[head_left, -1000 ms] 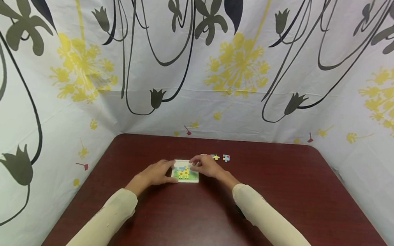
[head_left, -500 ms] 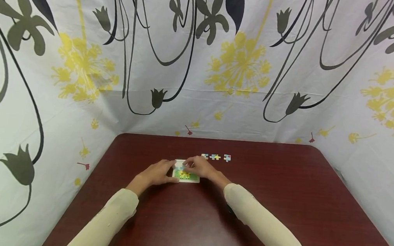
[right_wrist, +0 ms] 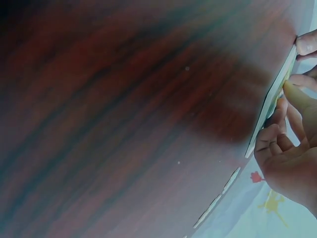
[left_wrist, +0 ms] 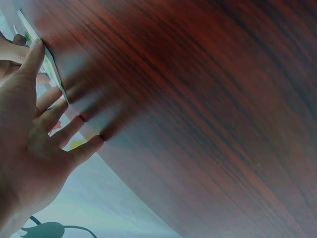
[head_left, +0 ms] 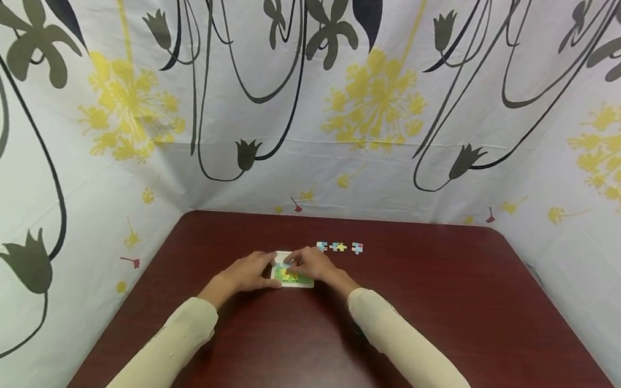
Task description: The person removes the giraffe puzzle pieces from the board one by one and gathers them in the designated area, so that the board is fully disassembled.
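Observation:
A small jigsaw board (head_left: 302, 286) with a pale rim and a green, yellow and blue picture lies flat near the far side of the table. My left hand (head_left: 248, 273) rests at its left side, thumb at the near corner and index finger by the far one. In the left wrist view the fingers of that left hand (left_wrist: 42, 131) are spread and fairly straight, some tips down on the table. Over the board's upper left my right hand (head_left: 311, 263) pinches a jigsaw piece with thumb and fingertips; the piece is mostly hidden. The right wrist view shows the board (right_wrist: 270, 106) edge-on.
Beyond the board's upper right lie loose jigsaw pieces: a bluish one (head_left: 322, 245), a yellow and blue one (head_left: 338, 246), and one with a red spot (head_left: 357, 248). The dark red table (head_left: 297, 347) ends at a flower-patterned cloth (head_left: 311, 182).
My right hand has shifted left over the board, uncovering the leftmost loose piece behind it. The left hand stays at the board's left side.

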A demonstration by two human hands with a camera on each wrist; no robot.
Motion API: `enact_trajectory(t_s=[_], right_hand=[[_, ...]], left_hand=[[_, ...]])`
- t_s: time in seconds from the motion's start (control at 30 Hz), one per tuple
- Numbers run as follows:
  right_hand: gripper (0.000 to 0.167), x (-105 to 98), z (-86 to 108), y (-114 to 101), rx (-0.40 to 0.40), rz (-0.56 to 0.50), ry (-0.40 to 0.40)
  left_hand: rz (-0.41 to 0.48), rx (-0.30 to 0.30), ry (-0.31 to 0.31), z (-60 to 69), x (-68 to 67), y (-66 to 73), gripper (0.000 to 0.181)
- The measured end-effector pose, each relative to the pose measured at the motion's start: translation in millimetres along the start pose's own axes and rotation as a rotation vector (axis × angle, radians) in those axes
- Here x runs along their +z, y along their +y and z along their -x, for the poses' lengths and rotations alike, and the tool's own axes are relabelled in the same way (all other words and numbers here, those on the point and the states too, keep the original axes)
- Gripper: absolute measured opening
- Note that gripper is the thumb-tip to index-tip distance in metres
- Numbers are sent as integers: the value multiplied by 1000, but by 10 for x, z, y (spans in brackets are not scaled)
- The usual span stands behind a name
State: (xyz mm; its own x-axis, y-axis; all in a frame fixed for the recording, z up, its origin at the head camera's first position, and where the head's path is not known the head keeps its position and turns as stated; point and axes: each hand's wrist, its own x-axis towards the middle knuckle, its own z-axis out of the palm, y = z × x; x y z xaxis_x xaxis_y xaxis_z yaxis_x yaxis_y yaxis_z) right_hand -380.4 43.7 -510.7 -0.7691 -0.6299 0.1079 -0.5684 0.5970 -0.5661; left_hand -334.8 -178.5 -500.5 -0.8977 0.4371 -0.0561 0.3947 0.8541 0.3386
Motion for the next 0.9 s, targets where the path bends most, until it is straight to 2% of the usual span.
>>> enact_trajectory(t_s=[0.47, 0.9], right_hand=[[20, 45, 1, 10, 47, -9, 34], [17, 70, 41, -18, -8, -82, 77]], left_hand=[[1, -3, 4, 17, 0, 6, 74], [-3, 0, 11, 8, 6, -1, 77]])
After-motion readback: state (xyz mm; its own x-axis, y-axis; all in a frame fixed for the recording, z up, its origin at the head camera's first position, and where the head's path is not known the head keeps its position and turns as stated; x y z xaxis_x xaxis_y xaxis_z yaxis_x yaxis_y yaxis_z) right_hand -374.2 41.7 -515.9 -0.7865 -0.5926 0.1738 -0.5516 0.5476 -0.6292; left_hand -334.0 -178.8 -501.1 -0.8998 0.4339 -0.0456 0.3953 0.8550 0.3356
